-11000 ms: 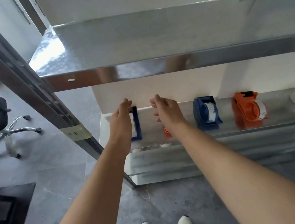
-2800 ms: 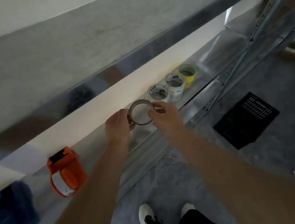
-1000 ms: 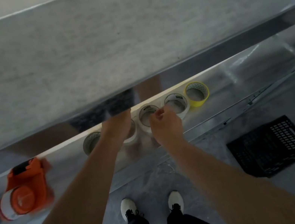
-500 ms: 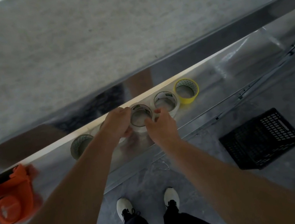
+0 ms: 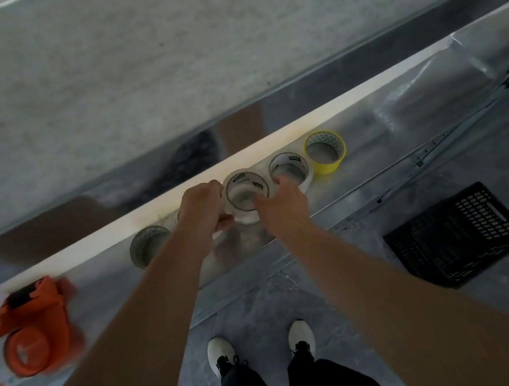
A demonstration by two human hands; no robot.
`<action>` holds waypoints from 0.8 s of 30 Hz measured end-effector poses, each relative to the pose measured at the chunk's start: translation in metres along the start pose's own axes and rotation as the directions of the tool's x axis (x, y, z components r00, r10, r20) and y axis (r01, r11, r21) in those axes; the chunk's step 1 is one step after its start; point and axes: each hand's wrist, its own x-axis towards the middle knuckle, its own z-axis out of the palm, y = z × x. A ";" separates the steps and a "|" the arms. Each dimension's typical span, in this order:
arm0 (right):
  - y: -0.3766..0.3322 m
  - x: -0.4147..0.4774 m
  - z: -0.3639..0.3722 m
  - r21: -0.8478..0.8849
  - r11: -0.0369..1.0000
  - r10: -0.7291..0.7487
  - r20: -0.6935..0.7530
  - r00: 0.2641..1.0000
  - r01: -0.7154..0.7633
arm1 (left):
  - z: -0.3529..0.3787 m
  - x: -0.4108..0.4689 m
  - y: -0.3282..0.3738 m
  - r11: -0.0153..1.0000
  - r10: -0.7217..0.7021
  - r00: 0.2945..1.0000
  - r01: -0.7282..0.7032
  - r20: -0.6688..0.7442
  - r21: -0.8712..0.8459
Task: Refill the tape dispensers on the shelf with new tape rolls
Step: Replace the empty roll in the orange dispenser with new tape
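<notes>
Low on the metal shelf (image 5: 403,119), well apart from the orange dispenser (image 5: 29,331), the left hand (image 5: 203,207) and right hand (image 5: 282,203) both pinch a clear tape roll (image 5: 246,194) by its rim, and a careless lift could nudge the neighbouring roll (image 5: 291,169) just beside it off the edge.

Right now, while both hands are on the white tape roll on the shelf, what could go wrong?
The white tape roll sits close beside the next roll; pulling it out may knock that one toward the front of the shelf. The upper shelf hangs over the left hand and right hand, so a straight lift could bump knuckles. A slip would likely drop the roll to the floor.
</notes>
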 end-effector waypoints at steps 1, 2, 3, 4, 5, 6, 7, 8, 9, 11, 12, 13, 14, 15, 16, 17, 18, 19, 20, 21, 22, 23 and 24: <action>-0.001 0.000 -0.001 -0.009 1.000 -0.003 -0.001 1.000 0.003 | -0.001 -0.001 -0.001 1.000 -0.005 1.000 0.005 -0.014 -0.023; -0.002 -0.001 0.000 -0.018 1.000 -0.005 0.004 1.000 0.005 | -0.002 -0.002 -0.001 0.999 -0.010 1.000 0.008 -0.028 -0.049; -0.003 -0.002 -0.001 -0.025 1.000 -0.007 0.011 1.000 0.007 | -0.002 -0.004 -0.002 0.997 -0.007 0.999 0.004 -0.043 -0.072; -0.004 -0.003 -0.001 -0.027 1.000 -0.008 0.015 1.000 0.008 | -0.001 -0.007 -0.002 0.996 0.008 0.999 -0.012 -0.046 -0.084; -0.005 -0.005 -0.001 -0.025 1.000 -0.012 0.010 1.000 0.012 | -0.001 -0.010 -0.003 0.995 0.032 0.998 -0.036 -0.049 -0.093; -0.006 -0.006 -0.002 -0.016 1.000 -0.020 0.002 1.000 0.020 | -0.001 -0.013 -0.003 0.992 0.049 0.997 -0.055 -0.060 -0.111; -0.008 -0.007 -0.003 -0.003 1.000 -0.029 -0.008 1.000 0.029 | -0.002 -0.016 -0.003 0.989 0.062 0.995 -0.072 -0.080 -0.132; -0.010 -0.007 -0.004 0.015 0.999 -0.034 -0.016 0.999 0.034 | -0.003 -0.018 -0.002 0.986 0.077 0.993 -0.090 -0.091 -0.140; -0.012 -0.009 -0.005 0.039 0.998 -0.038 -0.028 0.999 0.040 | -0.005 -0.022 -0.001 0.984 0.089 0.992 -0.102 -0.094 -0.147; -0.017 -0.011 -0.007 0.097 0.994 -0.050 -0.074 0.996 0.057 | -0.008 -0.029 0.004 0.975 0.097 0.992 -0.112 -0.084 -0.190; -0.019 -0.012 -0.008 0.135 0.988 -0.060 -0.099 0.993 0.073 | -0.009 -0.032 0.006 0.969 0.105 0.992 -0.119 -0.075 -0.218; -0.022 -0.013 -0.008 0.167 0.982 -0.070 -0.122 0.990 0.090 | -0.011 -0.036 0.008 0.961 0.123 0.990 -0.136 -0.070 -0.239; -0.026 -0.014 -0.009 0.187 0.977 -0.077 -0.143 0.987 0.103 | -0.013 -0.039 0.008 0.956 0.152 0.986 -0.165 -0.068 -0.242; -0.030 -0.016 -0.008 0.205 0.972 -0.088 -0.155 0.984 0.119 | -0.015 -0.041 0.009 0.954 0.182 0.981 -0.194 -0.071 -0.229; -0.035 -0.019 -0.008 0.228 0.964 -0.102 -0.160 0.982 0.137 | -0.017 -0.043 0.009 0.955 0.214 0.974 -0.226 -0.079 -0.192; -0.038 -0.021 -0.007 0.253 0.955 -0.114 -0.161 0.980 0.153 | -0.019 -0.043 0.009 0.955 0.248 0.965 -0.259 -0.089 -0.145; -0.040 -0.022 -0.006 0.264 0.950 -0.126 -0.154 0.980 0.164 | -0.021 -0.044 0.009 0.952 0.279 0.955 -0.289 -0.099 -0.105; -0.042 -0.023 -0.006 0.263 0.948 -0.146 -0.143 0.979 0.180 | -0.022 -0.047 0.010 0.946 0.305 0.946 -0.314 -0.110 -0.082; -0.044 -0.024 -0.007 0.262 0.946 -0.164 -0.126 0.978 0.192 | -0.024 -0.050 0.010 0.940 0.325 0.938 -0.335 -0.124 -0.071; -0.047 -0.029 -0.009 0.263 0.944 -0.175 -0.111 0.978 0.199 | -0.025 -0.055 0.010 0.935 0.338 0.929 -0.350 -0.148 -0.063; -0.052 -0.037 -0.013 0.271 0.940 -0.186 -0.103 0.977 0.208 | -0.027 -0.058 0.010 0.930 0.348 0.920 -0.363 -0.182 -0.058; -0.056 -0.043 -0.016 0.275 0.937 -0.194 -0.098 0.976 0.214 | -0.030 -0.062 0.009 0.924 0.359 0.907 -0.379 -0.219 -0.056; -0.059 -0.048 -0.019 0.279 0.934 -0.203 -0.097 0.974 0.222 | -0.032 -0.065 0.009 0.916 0.369 0.895 -0.395 -0.250 -0.062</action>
